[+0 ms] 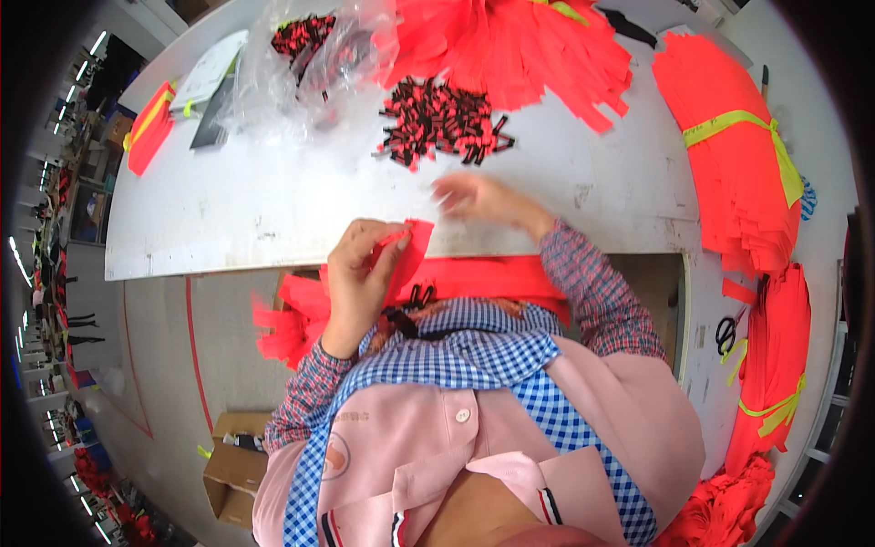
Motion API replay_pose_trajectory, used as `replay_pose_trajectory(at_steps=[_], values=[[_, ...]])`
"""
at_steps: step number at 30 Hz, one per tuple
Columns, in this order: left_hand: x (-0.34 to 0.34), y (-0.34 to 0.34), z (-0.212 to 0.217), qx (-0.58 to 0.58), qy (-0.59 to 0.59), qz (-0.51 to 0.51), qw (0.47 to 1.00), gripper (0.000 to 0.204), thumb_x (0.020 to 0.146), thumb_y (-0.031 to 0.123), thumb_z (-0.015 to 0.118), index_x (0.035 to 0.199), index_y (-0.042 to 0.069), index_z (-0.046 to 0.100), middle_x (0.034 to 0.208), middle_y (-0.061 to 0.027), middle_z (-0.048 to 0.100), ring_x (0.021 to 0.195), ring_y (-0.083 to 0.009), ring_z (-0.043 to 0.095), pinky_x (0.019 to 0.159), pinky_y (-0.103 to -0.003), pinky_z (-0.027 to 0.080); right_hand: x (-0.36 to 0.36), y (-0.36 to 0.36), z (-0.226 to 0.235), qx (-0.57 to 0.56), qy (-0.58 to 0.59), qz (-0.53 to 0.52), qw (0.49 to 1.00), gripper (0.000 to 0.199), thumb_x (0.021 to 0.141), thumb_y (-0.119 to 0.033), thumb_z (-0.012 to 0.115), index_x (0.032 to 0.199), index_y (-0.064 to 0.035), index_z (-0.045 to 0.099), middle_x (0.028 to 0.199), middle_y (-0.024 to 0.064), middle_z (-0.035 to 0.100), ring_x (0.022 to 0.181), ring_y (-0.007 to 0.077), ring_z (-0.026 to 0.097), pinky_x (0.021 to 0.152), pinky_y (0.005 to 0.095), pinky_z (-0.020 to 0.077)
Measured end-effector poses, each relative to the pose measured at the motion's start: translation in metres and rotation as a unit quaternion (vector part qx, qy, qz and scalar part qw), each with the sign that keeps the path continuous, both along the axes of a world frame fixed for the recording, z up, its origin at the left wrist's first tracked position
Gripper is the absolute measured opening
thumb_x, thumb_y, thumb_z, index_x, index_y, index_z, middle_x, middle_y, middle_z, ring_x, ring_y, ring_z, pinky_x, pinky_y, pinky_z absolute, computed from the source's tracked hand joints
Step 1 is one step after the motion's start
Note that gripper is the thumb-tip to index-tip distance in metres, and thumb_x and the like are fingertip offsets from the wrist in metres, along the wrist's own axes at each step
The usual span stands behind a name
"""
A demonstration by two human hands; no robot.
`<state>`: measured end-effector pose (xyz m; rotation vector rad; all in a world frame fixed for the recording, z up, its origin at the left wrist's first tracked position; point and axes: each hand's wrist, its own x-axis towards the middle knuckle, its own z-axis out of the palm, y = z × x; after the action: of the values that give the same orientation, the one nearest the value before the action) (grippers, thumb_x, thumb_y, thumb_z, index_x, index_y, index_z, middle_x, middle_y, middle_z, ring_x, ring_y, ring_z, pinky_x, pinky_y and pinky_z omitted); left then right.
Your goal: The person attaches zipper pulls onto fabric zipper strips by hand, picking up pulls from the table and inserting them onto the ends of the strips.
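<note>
The left hand (357,273) holds a red fabric piece (407,255) at the near edge of the white table (273,210), fingers closed on it, with the piece standing up between thumb and fingers. The right hand (474,199) lies further on the table, blurred, so I cannot tell if it grips anything; it is just below the pile of black-and-red small parts (442,123). Bundles of red fabric (738,155) tied with yellow bands are stacked at the right, and scissors (726,333) lie near them.
</note>
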<state>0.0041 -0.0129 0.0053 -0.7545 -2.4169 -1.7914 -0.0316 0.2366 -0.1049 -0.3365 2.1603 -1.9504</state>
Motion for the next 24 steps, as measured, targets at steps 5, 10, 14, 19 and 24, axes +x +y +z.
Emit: replay_pose_trajectory(at_steps=[5,10,14,19,24], values=[[0.002,-0.005,0.012,-0.021,0.010,-0.003,1.000,0.017,0.083,-0.004,0.062,0.099,0.001,0.067,0.088,-0.0093,0.060,0.083,-0.0178,0.058,0.073,-0.026,0.047,0.050,-0.078,0.061,-0.115,-0.006,0.120,0.986,0.029,0.089,-0.007,0.063,0.117,-0.0002,0.060,0.108,0.0050,0.065,0.102,0.0105,0.055,0.091,0.0298,0.0458],[-0.009,-0.078,-0.015,-0.056,-0.139,0.060,0.987,0.009,0.090,0.005,0.059,0.093,-0.001,0.064,0.078,-0.0054,0.059,0.070,-0.0084,0.056,0.060,-0.024,0.046,0.053,-0.075,0.051,-0.059,-0.008,0.092,0.994,0.024,0.090,-0.018,0.063,0.104,0.0011,0.061,0.083,-0.0008,0.060,0.078,0.0050,0.049,0.072,0.0241,0.0451],[0.030,-0.229,-0.091,-0.361,-0.585,-0.215,0.694,0.025,0.083,0.017,0.063,0.105,0.003,0.067,0.091,-0.0103,0.070,0.073,-0.0145,0.066,0.060,-0.030,0.052,0.057,-0.078,0.049,-0.144,-0.037,0.077,0.986,0.028,0.092,-0.018,0.060,0.112,0.0015,0.058,0.092,0.0007,0.063,0.081,0.0056,0.055,0.073,0.0235,0.0464],[0.053,-0.287,-0.170,-0.377,-0.254,-0.495,0.740,0.032,0.080,0.018,0.065,0.109,0.004,0.065,0.099,-0.0061,0.069,0.085,-0.0142,0.064,0.064,-0.033,0.053,0.063,-0.081,0.040,-0.129,-0.059,0.082,0.986,0.031,0.093,-0.018,0.060,0.118,0.0004,0.057,0.098,0.0026,0.065,0.086,0.0070,0.057,0.078,0.0245,0.0482],[0.053,-0.282,-0.181,-0.379,-0.321,-0.494,0.714,0.033,0.080,0.018,0.065,0.110,0.004,0.064,0.100,-0.0052,0.069,0.084,-0.0142,0.063,0.065,-0.033,0.052,0.064,-0.082,0.036,-0.134,-0.063,0.089,0.985,0.032,0.093,-0.018,0.060,0.118,0.0007,0.058,0.100,0.0030,0.065,0.088,0.0074,0.057,0.079,0.0246,0.0483]])
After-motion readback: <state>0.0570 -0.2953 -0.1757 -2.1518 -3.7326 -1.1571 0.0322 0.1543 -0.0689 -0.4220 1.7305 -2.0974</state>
